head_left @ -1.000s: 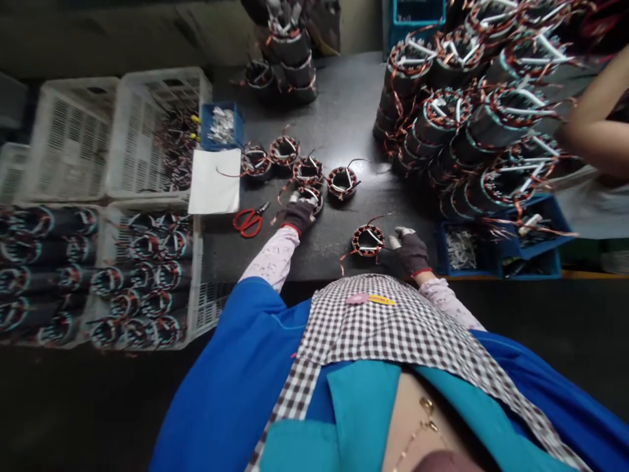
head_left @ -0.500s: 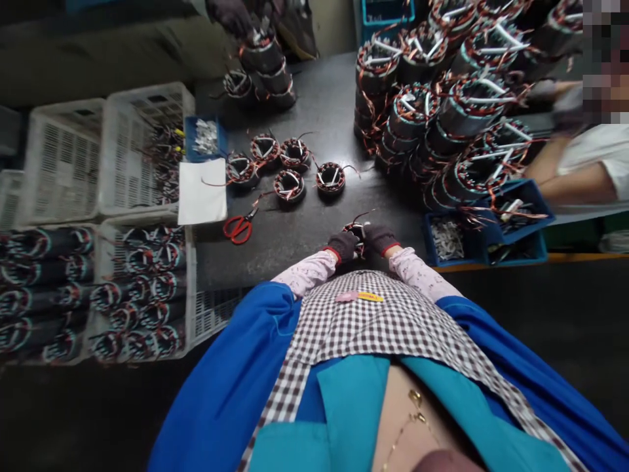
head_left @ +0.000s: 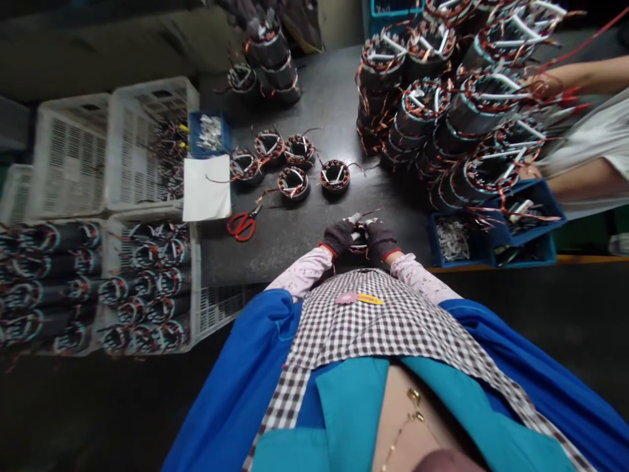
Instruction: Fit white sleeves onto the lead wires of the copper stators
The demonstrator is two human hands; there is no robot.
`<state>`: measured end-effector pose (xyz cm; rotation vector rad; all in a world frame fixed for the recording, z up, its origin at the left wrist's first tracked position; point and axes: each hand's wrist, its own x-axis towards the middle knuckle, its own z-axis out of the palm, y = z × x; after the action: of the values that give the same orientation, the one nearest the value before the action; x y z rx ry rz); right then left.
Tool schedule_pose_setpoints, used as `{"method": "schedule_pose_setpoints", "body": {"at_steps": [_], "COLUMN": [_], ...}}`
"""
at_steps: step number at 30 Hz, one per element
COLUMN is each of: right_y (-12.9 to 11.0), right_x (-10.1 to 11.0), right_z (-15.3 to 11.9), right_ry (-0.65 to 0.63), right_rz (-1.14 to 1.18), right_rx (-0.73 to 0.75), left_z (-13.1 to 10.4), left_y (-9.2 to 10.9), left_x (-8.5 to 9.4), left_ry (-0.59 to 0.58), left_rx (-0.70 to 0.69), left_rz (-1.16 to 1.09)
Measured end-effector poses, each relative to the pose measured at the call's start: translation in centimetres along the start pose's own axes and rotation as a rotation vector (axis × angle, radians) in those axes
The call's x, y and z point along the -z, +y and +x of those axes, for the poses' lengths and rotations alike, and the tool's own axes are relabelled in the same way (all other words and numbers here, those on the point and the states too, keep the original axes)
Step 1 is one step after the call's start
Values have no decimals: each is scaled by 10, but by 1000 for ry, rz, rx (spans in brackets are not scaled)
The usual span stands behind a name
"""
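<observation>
Close to the checked apron, my left hand [head_left: 341, 235] and my right hand [head_left: 380, 238], both in dark gloves with pale fingertips, close around a small wound motor stator [head_left: 359, 248]. Most of it is hidden behind the fingers; a thin wire sticks up past them. Beyond the hands a single stator [head_left: 335, 176] with white strips inside stands on the dark table. Several more, such as the stator [head_left: 293, 183], are grouped to its left. Red-handled scissors [head_left: 242, 225] lie on the table left of my left hand.
Tall stacks of stators [head_left: 426, 108] stand at the right, beside blue bins [head_left: 484, 244] of small parts. A co-worker's arm [head_left: 584, 75] reaches in there. At left are white crates [head_left: 111, 213], a blue box [head_left: 228, 134] and white paper [head_left: 206, 190]. Another gloved hand [head_left: 253, 16] touches stators at the back.
My fingers have shifted on the stator, and their pale tips now show on top. At right, the co-worker's arm now reaches to the stacks with red wires near it. The view has shifted slightly.
</observation>
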<state>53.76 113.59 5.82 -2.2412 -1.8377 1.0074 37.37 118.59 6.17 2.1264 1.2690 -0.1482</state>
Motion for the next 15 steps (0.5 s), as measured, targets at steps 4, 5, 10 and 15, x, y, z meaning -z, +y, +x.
{"method": "schedule_pose_setpoints", "body": {"at_steps": [4, 5, 10, 15], "right_y": [7, 8, 7, 6], "right_x": [-2, -3, -14, -16], "right_z": [2, 2, 7, 12], "right_ry": [32, 45, -18, -151], "right_rz": [39, 59, 65, 31], "right_rx": [42, 57, 14, -14], "left_z": [26, 30, 35, 32], "left_y": [12, 12, 7, 25], "left_x": [6, 8, 21, 23], "left_ry": [-84, -93, -197, -274], "left_rx": [-78, -87, -113, -97], "left_rz": [116, 118, 216, 397]}}
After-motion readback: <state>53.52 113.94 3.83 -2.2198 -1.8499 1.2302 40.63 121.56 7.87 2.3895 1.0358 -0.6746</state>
